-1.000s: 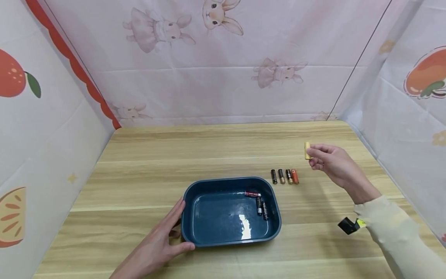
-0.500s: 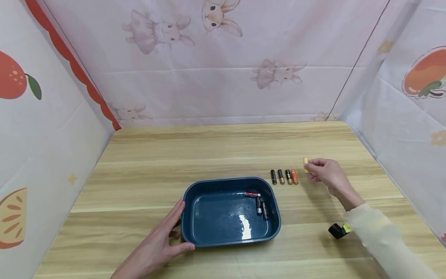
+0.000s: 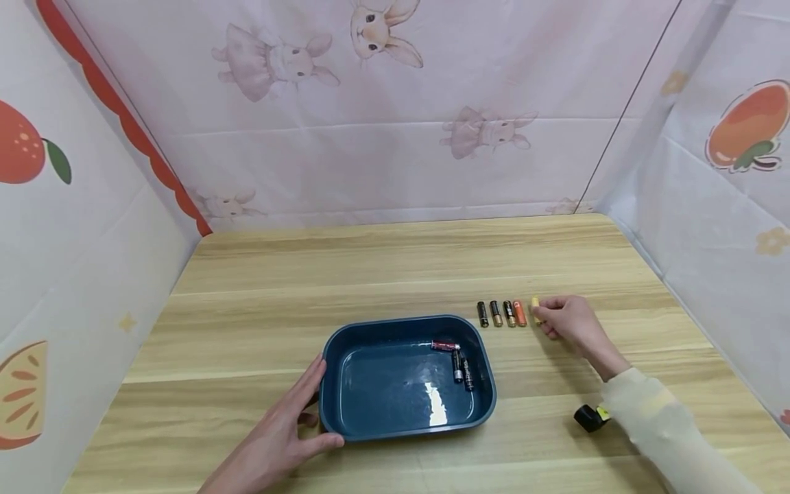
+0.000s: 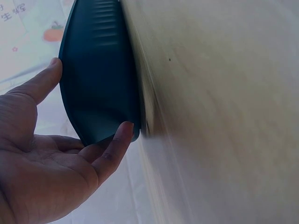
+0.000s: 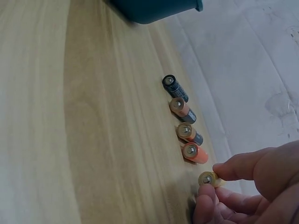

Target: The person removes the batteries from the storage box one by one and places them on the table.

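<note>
Between the thumb and fingertips of my right hand (image 3: 574,321) is a yellow AA-size battery (image 5: 209,178), close over the table. Beside it, in a row, stand or lie an orange battery (image 3: 520,313), two black-and-copper batteries (image 3: 496,313) and a black battery (image 3: 483,314). A dark blue plastic tub (image 3: 382,394) sits left of the row, with a red battery (image 3: 445,346) and two black batteries (image 3: 468,374) inside. My left hand (image 3: 280,429) rests against the tub's left end, thumb at the near corner and fingers spread along its side.
The wooden table (image 3: 296,274) is walled in by patterned cloth (image 3: 382,171) at the back and both sides. A black strap-like piece with a yellow tag (image 3: 591,418) hangs near my right sleeve (image 3: 660,418).
My right hand has lowered the yellow battery toward the table and slightly left, to the right end of the battery row. The left hand and tub stay in place.
</note>
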`<state>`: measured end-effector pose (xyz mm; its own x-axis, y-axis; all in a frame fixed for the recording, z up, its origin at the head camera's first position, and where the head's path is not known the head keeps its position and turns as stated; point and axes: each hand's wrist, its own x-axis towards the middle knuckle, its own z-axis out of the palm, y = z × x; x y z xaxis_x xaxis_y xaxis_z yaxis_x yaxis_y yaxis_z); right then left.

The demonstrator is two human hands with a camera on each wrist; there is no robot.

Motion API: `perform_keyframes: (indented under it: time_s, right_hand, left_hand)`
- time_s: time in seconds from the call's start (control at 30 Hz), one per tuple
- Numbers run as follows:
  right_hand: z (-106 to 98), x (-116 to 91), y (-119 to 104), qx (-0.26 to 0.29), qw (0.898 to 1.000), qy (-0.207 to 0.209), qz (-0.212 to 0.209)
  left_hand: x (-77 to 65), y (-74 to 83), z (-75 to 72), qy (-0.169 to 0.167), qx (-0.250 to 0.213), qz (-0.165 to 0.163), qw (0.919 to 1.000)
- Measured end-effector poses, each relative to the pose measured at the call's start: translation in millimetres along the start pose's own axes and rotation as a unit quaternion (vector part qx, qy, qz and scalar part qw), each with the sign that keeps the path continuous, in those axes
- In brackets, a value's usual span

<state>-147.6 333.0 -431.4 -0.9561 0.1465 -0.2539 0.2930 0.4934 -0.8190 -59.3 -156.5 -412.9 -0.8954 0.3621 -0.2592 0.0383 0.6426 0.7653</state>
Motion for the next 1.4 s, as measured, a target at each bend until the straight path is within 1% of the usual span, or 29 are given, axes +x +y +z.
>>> perform_keyframes:
  time_s: [0.2,0.4,0.73,0.87,1.2,1.4]
  right_hand:
    - [5.1,1.7,1.6,-0.048,0.999,0.016,-0.009]
    - [8.4,1.8,1.1,-0.064,0.997,0.026,-0.018]
    - [11.6,-0.8,-2.2,-0.067,0.997,0.028,-0.007]
    - [10.4,-0.7,-1.9,-0.070,0.997,0.028,-0.007]
    - [7.0,-1.1,2.6,-0.102,0.994,0.041,-0.017]
    - [4.2,-1.0,4.2,-0.090,0.995,0.041,-0.017]
  left_hand:
    - [-0.2,-0.2,0.1,-0.003,0.000,-0.001,1.0000]
    - [-0.9,-1.3,-0.2,-0.004,-0.002,0.001,1.0000]
    - [-2.4,-2.1,0.1,-0.004,-0.008,0.004,1.0000]
    - [-2.0,-1.6,-0.4,-0.002,-0.002,0.006,1.0000]
    - [-1.5,-1.0,0.8,-0.002,0.005,0.008,1.0000]
    - [-1.2,-1.0,0.2,0.001,0.016,0.016,0.9998]
